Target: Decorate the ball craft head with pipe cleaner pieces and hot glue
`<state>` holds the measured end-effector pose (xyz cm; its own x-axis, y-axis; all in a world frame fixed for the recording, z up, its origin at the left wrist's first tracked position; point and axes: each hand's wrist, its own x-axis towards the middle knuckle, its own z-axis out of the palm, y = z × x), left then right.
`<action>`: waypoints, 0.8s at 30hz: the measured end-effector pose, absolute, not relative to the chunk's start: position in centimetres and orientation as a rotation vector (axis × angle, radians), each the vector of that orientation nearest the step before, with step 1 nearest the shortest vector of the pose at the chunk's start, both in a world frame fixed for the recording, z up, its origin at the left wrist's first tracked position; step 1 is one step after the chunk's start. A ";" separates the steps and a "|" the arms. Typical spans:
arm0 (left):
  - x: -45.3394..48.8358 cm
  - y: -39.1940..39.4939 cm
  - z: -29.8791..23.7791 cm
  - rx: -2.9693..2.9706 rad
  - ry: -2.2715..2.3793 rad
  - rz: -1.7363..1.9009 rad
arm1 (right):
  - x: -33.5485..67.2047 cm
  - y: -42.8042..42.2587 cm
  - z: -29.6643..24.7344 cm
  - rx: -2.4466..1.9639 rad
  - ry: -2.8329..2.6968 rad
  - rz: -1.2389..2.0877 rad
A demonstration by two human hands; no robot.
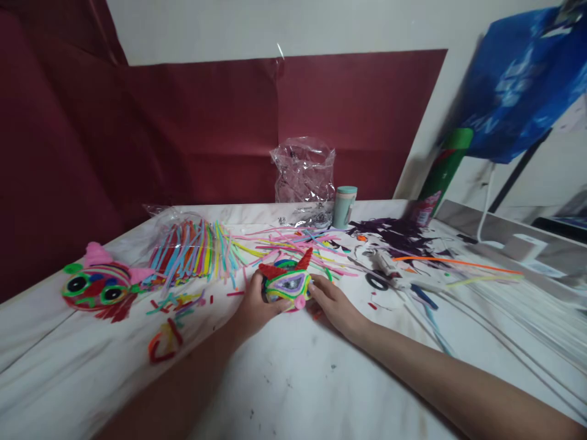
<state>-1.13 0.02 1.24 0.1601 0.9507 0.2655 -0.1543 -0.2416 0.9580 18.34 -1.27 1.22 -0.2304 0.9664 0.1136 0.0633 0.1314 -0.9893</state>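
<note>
A small pipe-cleaner animal head [288, 282] with red ears, a yellow-green face and a pink nose rests on the white table [293, 373]. My left hand [253, 308] grips its left side with curled fingers. My right hand [334, 304] holds its right side, fingertips pressed against it. A second, finished pipe-cleaner face [101, 286] with pink ears and green-ringed eyes lies at the far left, away from both hands.
A fan of coloured pipe cleaners [192, 252] lies behind the hands, with cut scraps [177, 302] and a red loop [162, 345] nearby. A clear plastic bag [303, 174], a teal cup [344, 206], a glue gun [389, 269], a long orange pipe cleaner [458, 264] and white wires [504, 318] lie at the back and right.
</note>
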 end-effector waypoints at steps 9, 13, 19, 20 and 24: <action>-1.5 0.2 1.2 1.392 0.878 1.298 | 18.5 -1.2 0.1 -1.049 -1.574 1.077; -1.2 0.1 1.0 1.253 0.891 1.324 | 18.5 -1.5 0.2 -1.063 -1.637 0.992; -0.7 -0.1 1.4 1.188 0.948 1.362 | 18.4 -1.6 0.4 -1.046 -1.661 0.934; -0.7 -0.2 1.5 1.203 0.958 1.364 | 18.4 -1.6 0.4 -1.042 -1.655 0.937; -0.7 -0.3 1.9 1.256 0.998 1.325 | 18.3 -1.6 0.3 -1.013 -1.643 0.968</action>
